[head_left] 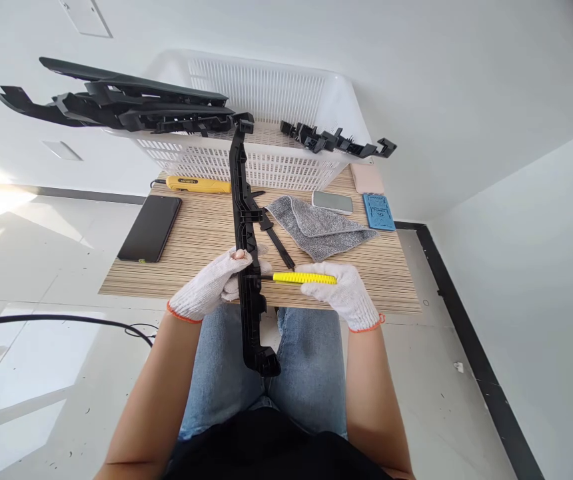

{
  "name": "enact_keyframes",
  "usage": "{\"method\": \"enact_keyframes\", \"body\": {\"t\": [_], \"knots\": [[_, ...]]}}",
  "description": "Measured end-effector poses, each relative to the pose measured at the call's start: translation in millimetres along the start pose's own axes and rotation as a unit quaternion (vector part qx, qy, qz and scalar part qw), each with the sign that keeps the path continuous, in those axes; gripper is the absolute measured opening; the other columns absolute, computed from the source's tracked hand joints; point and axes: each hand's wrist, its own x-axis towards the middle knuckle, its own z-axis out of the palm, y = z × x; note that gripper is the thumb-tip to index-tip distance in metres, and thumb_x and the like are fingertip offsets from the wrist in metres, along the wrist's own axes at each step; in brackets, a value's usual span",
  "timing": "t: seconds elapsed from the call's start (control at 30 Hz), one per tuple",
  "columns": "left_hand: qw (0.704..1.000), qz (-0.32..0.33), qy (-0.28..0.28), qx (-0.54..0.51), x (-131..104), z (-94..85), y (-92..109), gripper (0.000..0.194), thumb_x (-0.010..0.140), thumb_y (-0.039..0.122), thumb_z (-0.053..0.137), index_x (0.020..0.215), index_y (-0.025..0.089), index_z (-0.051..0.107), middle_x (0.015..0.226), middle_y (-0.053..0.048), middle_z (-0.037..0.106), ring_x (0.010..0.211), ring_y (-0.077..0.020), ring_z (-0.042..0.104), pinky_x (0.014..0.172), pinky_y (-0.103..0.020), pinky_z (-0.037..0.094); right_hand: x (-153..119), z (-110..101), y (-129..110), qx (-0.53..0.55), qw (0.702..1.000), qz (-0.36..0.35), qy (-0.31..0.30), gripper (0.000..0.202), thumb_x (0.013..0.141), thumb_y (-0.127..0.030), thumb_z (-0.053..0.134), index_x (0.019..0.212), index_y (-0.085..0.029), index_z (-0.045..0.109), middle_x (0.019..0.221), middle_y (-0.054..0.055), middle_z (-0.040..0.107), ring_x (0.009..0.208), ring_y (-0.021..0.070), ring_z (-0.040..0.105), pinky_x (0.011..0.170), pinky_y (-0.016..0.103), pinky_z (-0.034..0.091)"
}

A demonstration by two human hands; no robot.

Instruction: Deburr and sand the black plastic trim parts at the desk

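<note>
A long black plastic trim part [249,300] stands nearly upright in the view, ribbed along its length, its lower end over my lap. My left hand [219,283], in a white knitted glove, is closed round its middle, thumb on the near face. In my gloved right hand [339,290] is a tool with a ribbed yellow handle [304,278], held level with the fingers along it. The tool's dark shaft reaches the right side of the trim part. I cannot make out its tip. Just beyond, a small dark plastic strip [279,245] lies on the table.
A white plastic basket [286,163] stands at the table's [206,230] far side, with black plastic parts [131,100] across its rim. Around the table lie a black phone [150,229], a yellow corded tool [198,185], a grey cloth [316,230], a light device [332,202] and a blue block [379,212].
</note>
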Motion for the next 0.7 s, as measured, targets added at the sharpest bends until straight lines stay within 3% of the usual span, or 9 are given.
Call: {"method": "enact_keyframes", "body": {"t": [0.17,0.27,0.33,0.47,0.6,0.7], "knots": [[1.0,-0.011,0.022,-0.001,0.1,2.8,2.0,0.06,0.075,0.062,0.088,0.071,0.024,0.042,0.041,0.012,0.032,0.039,-0.0041,0.016,0.039,-0.022,0.01,-0.9,0.7,-1.1,-0.014,1.0,0.022,-0.018,0.047,0.059,-0.039,0.098,0.1,-0.017,0.087,0.092,0.008,0.081,0.072,0.0179,0.071,0.063,0.03,0.06],[0.999,-0.02,0.042,-0.006,0.2,4.7,3.7,0.059,0.071,0.059,0.091,0.072,0.024,0.043,0.04,0.012,0.034,0.038,-0.0039,0.016,0.039,-0.022,0.01,-1.6,1.7,-1.0,0.001,1.0,0.006,0.015,0.047,0.063,-0.041,0.096,0.103,-0.018,0.087,0.091,0.008,0.081,0.07,0.0173,0.07,0.061,0.029,0.058],[0.999,-0.018,0.04,-0.007,0.1,5.4,4.3,0.058,0.072,0.057,0.091,0.071,0.024,0.044,0.041,0.012,0.036,0.038,-0.0036,0.016,0.039,-0.022,0.01,-2.2,2.3,-1.1,-0.007,1.0,0.013,0.005,0.047,0.062,-0.04,0.096,0.102,-0.019,0.087,0.091,0.008,0.081,0.069,0.0177,0.07,0.06,0.029,0.057],[0.999,-0.016,0.05,-0.003,-0.2,4.5,3.6,0.058,0.071,0.057,0.091,0.07,0.024,0.043,0.04,0.012,0.033,0.038,-0.0036,0.016,0.038,-0.021,0.01,-2.5,2.6,-2.2,-0.003,1.0,0.011,0.02,0.047,0.06,-0.04,0.097,0.102,-0.021,0.088,0.094,0.008,0.082,0.074,0.0185,0.072,0.065,0.03,0.06],[0.999,-0.018,0.047,-0.009,0.4,1.0,1.4,0.053,0.074,0.055,0.09,0.074,0.023,0.048,0.045,0.01,0.042,0.038,-0.0031,0.017,0.038,-0.021,0.01,-1.0,1.1,-1.4,-0.021,1.0,0.006,0.001,0.048,0.059,-0.041,0.096,0.102,-0.021,0.088,0.098,0.008,0.082,0.078,0.0195,0.073,0.067,0.031,0.061],[0.999,-0.02,0.043,-0.022,1.0,-1.0,0.0,0.043,0.078,0.05,0.088,0.08,0.022,0.056,0.043,0.013,0.035,0.038,-0.0037,0.016,0.039,-0.021,0.01,0.6,0.3,0.0,-0.019,1.0,-0.005,0.017,0.049,0.063,-0.043,0.094,0.107,-0.021,0.088,0.096,0.008,0.082,0.076,0.0181,0.072,0.066,0.03,0.059]]}}
